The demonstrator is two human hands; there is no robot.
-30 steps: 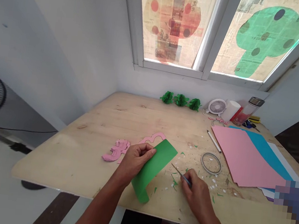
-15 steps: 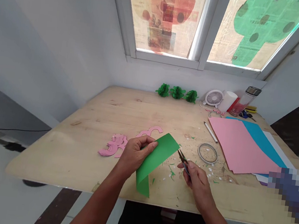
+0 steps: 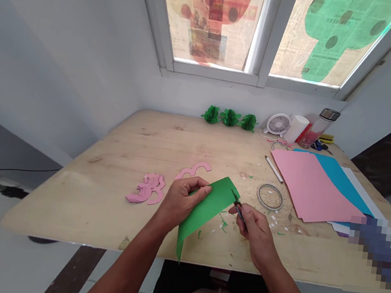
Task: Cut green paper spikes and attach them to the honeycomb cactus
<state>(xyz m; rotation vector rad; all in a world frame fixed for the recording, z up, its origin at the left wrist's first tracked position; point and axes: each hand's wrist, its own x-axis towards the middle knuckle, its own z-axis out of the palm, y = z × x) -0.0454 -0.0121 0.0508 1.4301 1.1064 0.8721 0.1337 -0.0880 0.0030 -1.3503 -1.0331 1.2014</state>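
My left hand (image 3: 182,202) pinches a folded strip of green paper (image 3: 210,204) near its upper left side, thumb on top. The paper's lower end hangs down towards the table's front edge. In my right hand (image 3: 252,227) is a pair of scissors (image 3: 237,202), its dark blades at the right end of the green paper, partly over it. The handles are mostly hidden by my fingers. Left of my left hand lie pink scalloped paper cutouts (image 3: 144,190), and a curved pink paper strip (image 3: 198,168) lies just beyond it.
Green and white scraps (image 3: 223,222) litter the wooden table (image 3: 79,189). To the right are a roll of tape (image 3: 270,197), a white pen (image 3: 274,169) and stacked coloured sheets (image 3: 318,190). Along the back stand green paper ornaments (image 3: 230,117), a small fan (image 3: 278,124) and a bottle (image 3: 320,128).
The scissors have moved left and up, so the blades now overlap the paper's right end. The green paper has turned slightly, and its hanging end looks narrower. The view has shifted a little.
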